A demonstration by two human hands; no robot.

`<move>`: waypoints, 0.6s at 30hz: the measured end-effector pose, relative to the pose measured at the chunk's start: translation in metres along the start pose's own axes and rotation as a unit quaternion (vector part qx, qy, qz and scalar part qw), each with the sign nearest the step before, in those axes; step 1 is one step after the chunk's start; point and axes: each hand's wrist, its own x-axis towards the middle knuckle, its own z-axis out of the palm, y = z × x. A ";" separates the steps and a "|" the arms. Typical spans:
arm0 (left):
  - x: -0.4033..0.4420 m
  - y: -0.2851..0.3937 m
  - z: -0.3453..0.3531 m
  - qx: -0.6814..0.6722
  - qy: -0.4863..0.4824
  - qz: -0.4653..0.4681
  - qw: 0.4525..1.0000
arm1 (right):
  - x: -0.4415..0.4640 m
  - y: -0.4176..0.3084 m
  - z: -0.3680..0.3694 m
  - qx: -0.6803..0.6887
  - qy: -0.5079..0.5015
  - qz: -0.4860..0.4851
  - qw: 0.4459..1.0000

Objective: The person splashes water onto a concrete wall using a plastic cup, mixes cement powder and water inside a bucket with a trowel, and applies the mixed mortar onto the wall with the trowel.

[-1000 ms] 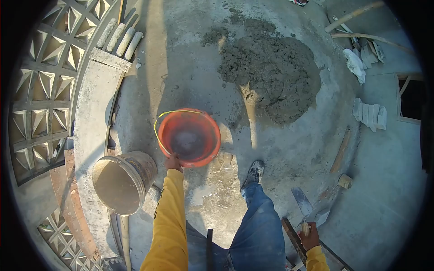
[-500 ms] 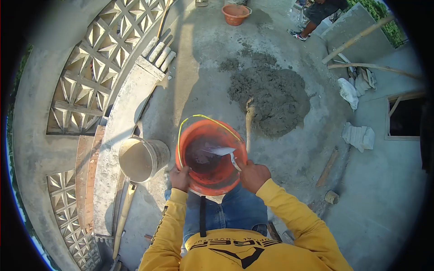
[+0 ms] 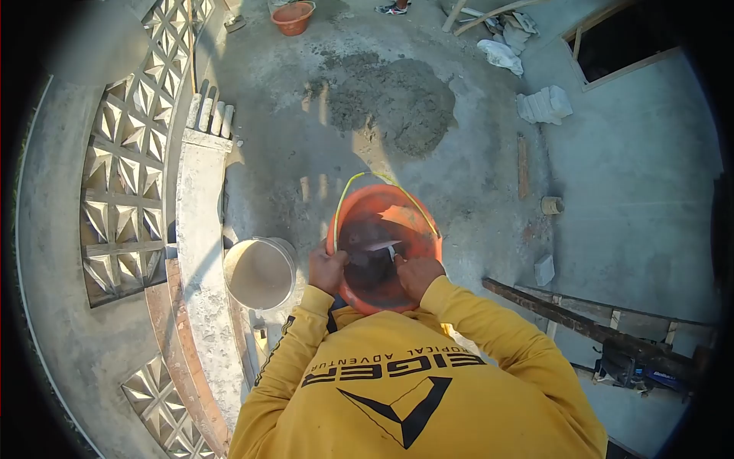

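Note:
An orange-red bucket with a yellow handle is held up close in front of my yellow shirt. Its rim is gripped on the left side by my left hand. On the right, my right hand is closed round the handle of a trowel, whose blade lies over the bucket's inside. The bucket's bottom is dark and shaded, so its contents are hard to make out. A pale bucket stands to the left, below my left hand's level.
Wet grey mortar lies heaped on the floor ahead. Beyond it stand another orange bucket and a person's foot. A patterned block wall runs along the left; a dark beam crosses at the right.
Since one second ago, the orange-red bucket has come up towards my body, and the trowel has moved from the lower right into it. My view has shifted, showing more of my shirt.

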 end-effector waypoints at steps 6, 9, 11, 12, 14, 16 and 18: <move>-0.052 0.011 -0.008 0.054 -0.087 0.003 0.995 | -0.092 -0.072 0.041 0.083 -0.022 0.090 0.992; -0.070 0.008 -0.002 0.095 -0.141 0.036 0.985 | -0.140 -0.091 0.063 0.110 -0.004 0.110 0.988; -0.083 0.007 0.010 0.134 -0.166 0.032 0.976 | -0.167 -0.094 0.070 0.139 -0.002 0.134 0.981; -0.091 0.007 0.016 0.155 -0.178 0.031 0.971 | -0.182 -0.091 0.067 0.164 -0.013 0.150 0.975; -0.095 -0.011 0.028 0.239 -0.215 0.078 0.944 | -0.213 -0.082 0.057 0.203 0.009 0.192 0.960; -0.110 -0.025 0.049 0.290 -0.256 0.131 0.913 | -0.242 -0.078 0.051 0.235 0.074 0.244 0.938; -0.135 -0.034 0.077 0.310 -0.304 0.191 0.880 | -0.248 -0.063 0.100 0.210 0.133 0.298 0.922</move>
